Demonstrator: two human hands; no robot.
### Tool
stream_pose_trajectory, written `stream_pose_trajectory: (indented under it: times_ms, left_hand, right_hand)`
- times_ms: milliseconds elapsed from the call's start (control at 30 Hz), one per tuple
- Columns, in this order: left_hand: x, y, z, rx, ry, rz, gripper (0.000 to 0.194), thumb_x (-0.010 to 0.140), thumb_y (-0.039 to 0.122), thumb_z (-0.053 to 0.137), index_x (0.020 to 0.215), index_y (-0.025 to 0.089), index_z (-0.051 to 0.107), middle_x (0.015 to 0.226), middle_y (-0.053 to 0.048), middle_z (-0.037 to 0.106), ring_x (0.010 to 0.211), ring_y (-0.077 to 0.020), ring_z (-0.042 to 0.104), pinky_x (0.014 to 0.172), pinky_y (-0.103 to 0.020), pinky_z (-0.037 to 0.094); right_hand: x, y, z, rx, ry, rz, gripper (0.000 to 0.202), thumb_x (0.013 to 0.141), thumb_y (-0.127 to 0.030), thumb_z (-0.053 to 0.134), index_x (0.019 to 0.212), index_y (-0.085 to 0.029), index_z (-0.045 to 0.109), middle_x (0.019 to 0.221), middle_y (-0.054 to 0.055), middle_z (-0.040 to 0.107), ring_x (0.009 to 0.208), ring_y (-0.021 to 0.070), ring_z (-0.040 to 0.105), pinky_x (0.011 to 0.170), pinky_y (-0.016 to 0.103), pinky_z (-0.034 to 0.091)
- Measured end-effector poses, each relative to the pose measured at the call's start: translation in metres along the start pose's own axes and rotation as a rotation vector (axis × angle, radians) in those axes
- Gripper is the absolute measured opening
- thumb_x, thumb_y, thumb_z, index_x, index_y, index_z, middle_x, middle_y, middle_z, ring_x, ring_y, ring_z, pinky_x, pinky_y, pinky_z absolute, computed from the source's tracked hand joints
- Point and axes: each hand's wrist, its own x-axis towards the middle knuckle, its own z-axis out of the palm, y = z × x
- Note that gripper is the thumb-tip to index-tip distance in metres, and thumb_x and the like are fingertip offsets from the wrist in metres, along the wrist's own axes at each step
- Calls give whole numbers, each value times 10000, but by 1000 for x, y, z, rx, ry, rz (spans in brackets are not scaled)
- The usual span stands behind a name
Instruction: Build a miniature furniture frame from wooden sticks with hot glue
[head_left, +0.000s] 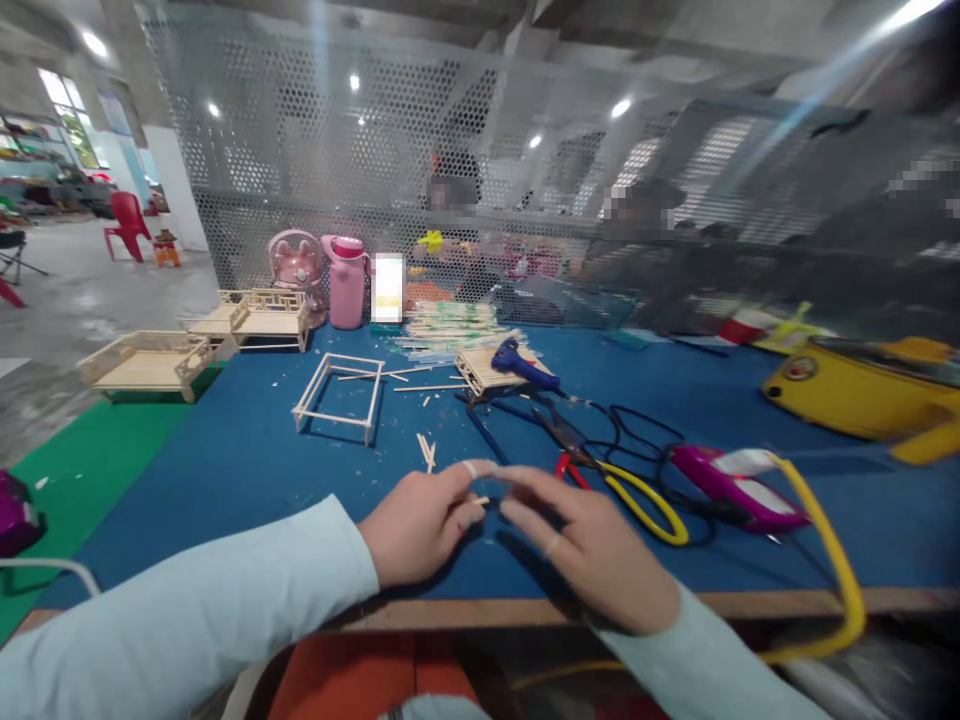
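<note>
Both hands are meeting at the table's (225,460) near edge, left hand (420,525) pinching a small stick (481,500), right hand (592,550) fingers loosely extended toward it, blurred; one frame (339,397) is standing built, loose sticks (427,450) are waiting, stick mostly hidden.

Table cover (225,450) blue matt felt-like cloth; frame (339,397) pale bare wood sticks; bottle (346,281) pink glossy plastic; scissors handles (637,495) yellow smooth plastic; screen (315,130) perforated metal.
</note>
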Motion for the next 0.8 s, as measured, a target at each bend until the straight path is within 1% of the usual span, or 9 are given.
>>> stream_pose_trajectory:
  times_ms: [100,133,200,300,433,500,567,667,800]
  left_hand:
    - [5,-2,2,-268,106,-108,385,868,195,475,1249,142,502,814,-50,708,733,-152,653,745,-271,486]
    - [7,-2,4,-379,135,-161,340,858,188,490,1191,130,534,803,-52,699,720,-141,646,726,-262,485]
    - [11,-2,5,-560,169,-272,210,838,181,524,1026,112,586,775,-58,682,698,-130,634,667,-244,472]
    - [16,0,4,-680,184,-368,100,813,206,574,862,119,579,720,-45,650,637,-114,610,577,-220,436]
    - [17,3,-1,-704,184,-398,130,803,251,601,824,130,561,698,-26,620,599,-96,589,526,-197,400]
    - [16,4,-2,-705,189,-407,123,809,248,595,821,132,557,700,-22,619,592,-91,582,523,-195,391]
    - [16,3,-2,-698,194,-411,101,817,229,583,825,132,556,702,-21,621,587,-89,579,523,-195,386]
    - [16,0,-1,-687,192,-408,55,832,182,556,844,128,558,717,-29,633,594,-89,585,529,-195,386]
    - [16,-2,-1,-677,221,-372,74,854,170,522,899,129,563,798,-61,673,655,-110,621,602,-226,430]
  right_hand:
    - [9,39,-16,-333,60,405,411,842,-462,451,1059,-147,604,908,128,697,843,281,666,757,380,501]
    - [11,53,-19,-422,-28,470,439,820,-493,469,1031,-135,610,960,163,686,890,316,656,761,405,498]
    - [13,75,-24,-459,-70,511,474,800,-520,480,976,-106,630,973,220,674,889,353,657,737,434,502]
    - [13,85,-26,-458,-77,487,479,800,-511,476,984,-97,634,950,233,671,841,349,666,688,428,506]
    - [22,64,-22,-467,17,381,395,829,-444,461,976,-112,616,943,227,650,880,356,638,695,433,476]
    - [34,51,-13,-429,47,294,330,847,-464,456,869,-173,611,880,166,661,837,310,638,665,386,463]
    - [49,43,0,-361,35,219,318,815,-515,522,705,-221,576,673,79,640,635,232,616,541,315,419]
    - [68,39,12,-232,28,123,341,813,-478,575,600,-219,516,542,-10,555,490,116,496,480,245,361]
    - [77,36,1,-40,145,143,347,862,-441,493,605,-211,460,535,-23,493,471,102,439,457,242,346]
